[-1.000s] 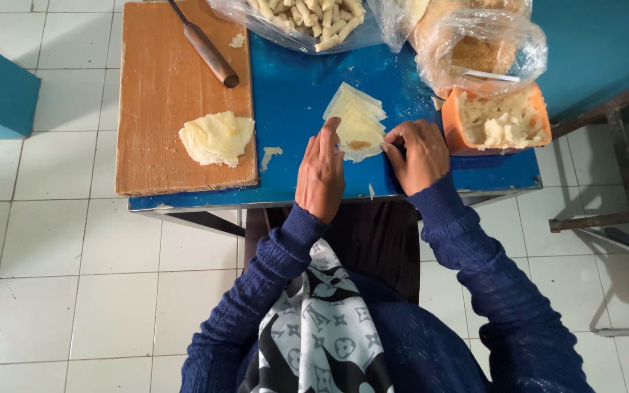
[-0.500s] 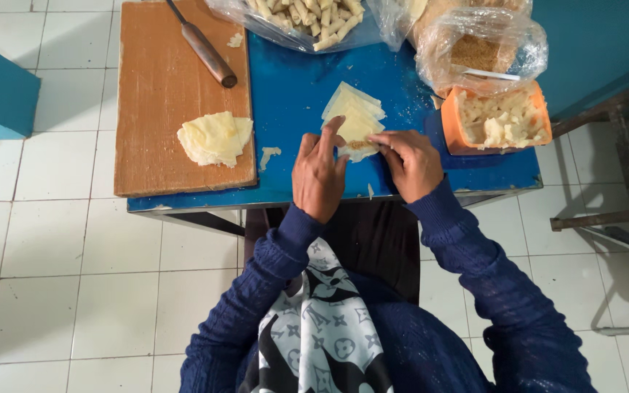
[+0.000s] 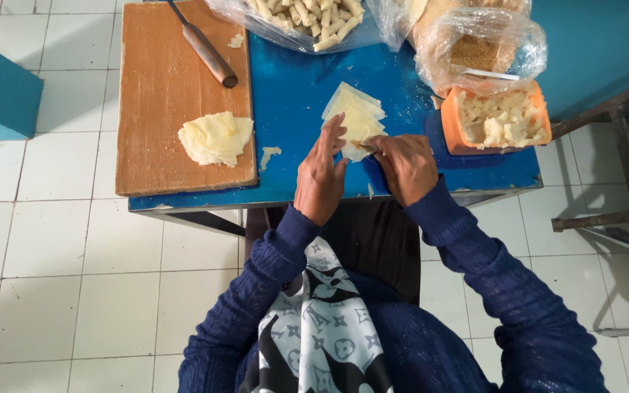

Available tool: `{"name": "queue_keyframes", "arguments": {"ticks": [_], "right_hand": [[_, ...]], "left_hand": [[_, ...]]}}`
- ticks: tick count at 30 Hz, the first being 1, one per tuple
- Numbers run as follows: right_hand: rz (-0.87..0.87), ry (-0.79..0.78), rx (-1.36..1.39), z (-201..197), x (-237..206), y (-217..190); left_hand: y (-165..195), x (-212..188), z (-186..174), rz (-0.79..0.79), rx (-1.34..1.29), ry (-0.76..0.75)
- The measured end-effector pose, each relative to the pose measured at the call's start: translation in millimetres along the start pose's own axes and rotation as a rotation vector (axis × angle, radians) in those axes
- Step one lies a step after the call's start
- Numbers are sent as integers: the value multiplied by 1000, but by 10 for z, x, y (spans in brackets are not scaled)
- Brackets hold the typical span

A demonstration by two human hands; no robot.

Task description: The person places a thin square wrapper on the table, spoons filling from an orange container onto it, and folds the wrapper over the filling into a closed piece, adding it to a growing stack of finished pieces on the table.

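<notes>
A small stack of pale yellow pastry wrappers (image 3: 354,113) lies on the blue table (image 3: 293,102). My left hand (image 3: 320,175) rests on the near left edge of the stack with its fingers spread and flat. My right hand (image 3: 404,166) pinches the near corner of the top wrapper, its fingers curled over it. An orange tub (image 3: 451,131) of pale filling chunks stands just right of my right hand.
A wooden board (image 3: 161,94) at the left carries a folded pile of wrappers (image 3: 215,136) and a wooden-handled knife (image 3: 209,52). Clear bags with rolled pastries (image 3: 307,18) and brown crumbs (image 3: 475,51) sit at the back. A metal frame (image 3: 620,175) stands at right over white floor tiles.
My right hand has moved left from the stack's right side to its near corner, meeting my left hand. My left hand has flattened its fingers onto the wrappers.
</notes>
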State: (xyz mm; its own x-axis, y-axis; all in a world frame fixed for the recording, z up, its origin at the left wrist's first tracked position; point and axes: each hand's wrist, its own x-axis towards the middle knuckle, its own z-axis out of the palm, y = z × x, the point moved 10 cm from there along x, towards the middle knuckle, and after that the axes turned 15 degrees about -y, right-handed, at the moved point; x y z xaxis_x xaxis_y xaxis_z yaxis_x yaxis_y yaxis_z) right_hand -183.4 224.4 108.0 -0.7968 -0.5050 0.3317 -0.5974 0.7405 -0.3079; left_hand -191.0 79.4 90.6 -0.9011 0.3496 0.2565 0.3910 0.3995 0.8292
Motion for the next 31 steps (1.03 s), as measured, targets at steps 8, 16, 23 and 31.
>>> {"name": "queue_keyframes", "arguments": {"ticks": [8,16,23,31], "right_hand": [[-36,-8,-2,-7,71,10],[82,-122,228,101,278,360],[114,-107,233,192,398,466],[2,-29,113,-254,334,106]], "left_hand": [[86,63,0,62,-7,-4],[157,121,-15,106,136,-11],[15,260,8,137,186,31],[-290,424,99,-34,254,-90]]}}
